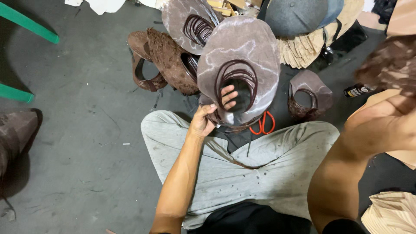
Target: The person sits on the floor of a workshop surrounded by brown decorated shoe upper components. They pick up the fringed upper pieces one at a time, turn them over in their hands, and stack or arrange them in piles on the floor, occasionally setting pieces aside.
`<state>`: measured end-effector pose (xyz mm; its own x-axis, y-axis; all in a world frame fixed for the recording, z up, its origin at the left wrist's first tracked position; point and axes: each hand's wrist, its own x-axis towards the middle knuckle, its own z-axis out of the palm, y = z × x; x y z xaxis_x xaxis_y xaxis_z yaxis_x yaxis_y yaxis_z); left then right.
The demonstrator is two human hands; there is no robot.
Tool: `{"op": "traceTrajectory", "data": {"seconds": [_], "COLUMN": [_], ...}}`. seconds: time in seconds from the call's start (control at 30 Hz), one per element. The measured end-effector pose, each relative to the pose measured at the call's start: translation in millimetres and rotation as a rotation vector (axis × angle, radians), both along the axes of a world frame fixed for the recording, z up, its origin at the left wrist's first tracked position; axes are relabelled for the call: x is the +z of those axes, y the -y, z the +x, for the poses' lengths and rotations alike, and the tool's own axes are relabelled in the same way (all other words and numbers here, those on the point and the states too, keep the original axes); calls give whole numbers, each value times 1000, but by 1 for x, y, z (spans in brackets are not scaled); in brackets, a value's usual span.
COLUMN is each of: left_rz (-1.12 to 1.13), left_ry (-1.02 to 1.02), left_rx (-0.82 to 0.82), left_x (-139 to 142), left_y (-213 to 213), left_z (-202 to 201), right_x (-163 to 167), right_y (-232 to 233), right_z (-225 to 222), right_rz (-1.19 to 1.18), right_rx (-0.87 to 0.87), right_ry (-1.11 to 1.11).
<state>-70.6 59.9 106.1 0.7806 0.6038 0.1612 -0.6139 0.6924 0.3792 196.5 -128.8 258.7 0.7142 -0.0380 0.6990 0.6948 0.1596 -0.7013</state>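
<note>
hat piece (242,47): matt grey-brown felt-like cloth with pale marbled streaks, dark glossy rings sewn round its hole | hat pieces left of it (167,58): rough, fuzzy brown fabric | scissors below it (262,125): glossy orange plastic handles | floor (78,112): dull grey concrete, scuffed | trousers (242,169): soft grey cloth, speckled with dark spots

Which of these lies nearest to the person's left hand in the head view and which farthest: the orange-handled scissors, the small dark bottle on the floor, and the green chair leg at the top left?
From the left hand:
1. Orange-handled scissors, just right of it, by the lap.
2. Small dark bottle, far right on the floor.
3. Green chair leg, top left corner.
</note>
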Motion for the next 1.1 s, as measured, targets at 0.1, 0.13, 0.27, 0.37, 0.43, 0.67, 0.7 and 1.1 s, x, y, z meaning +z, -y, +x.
{"op": "traceTrajectory", "data": {"seconds": [0.1, 0.13, 0.27, 0.37, 0.43, 0.67, 0.7, 1.1], "left_rz": [-33, -42, -31, -11, -19, -47, -53, 64], "left_ry": [44, 48, -110, -84, -71, -220, -207, -254], "left_rx": [11, 21, 78, 91, 87, 175, 188, 189], "left_x": [-9, -14, -32, -37, -37, -37, -36, -33], "left_y": [-2, -2, -2, -2, -1, 0, 0, 1], "left_z": [2, 2, 2, 5, 6, 8, 8, 9], "right_x": [-24, -33, -67, -90, -97, -51, -42, -76], "right_y": [9, 11, 14, -2, -22, -86, -88, -85], "right_z": [-4, -5, -16, -38, -56, -124, -130, -101], "right_rz": [-81, -98, -187, -403, -711, -972, -984, -980], "right_rx": [-143, -202, -396, -288, 48, 750, 782, 683], "right_ry": [142, 198, 467, 647, 688, 667, 627, -187]}}
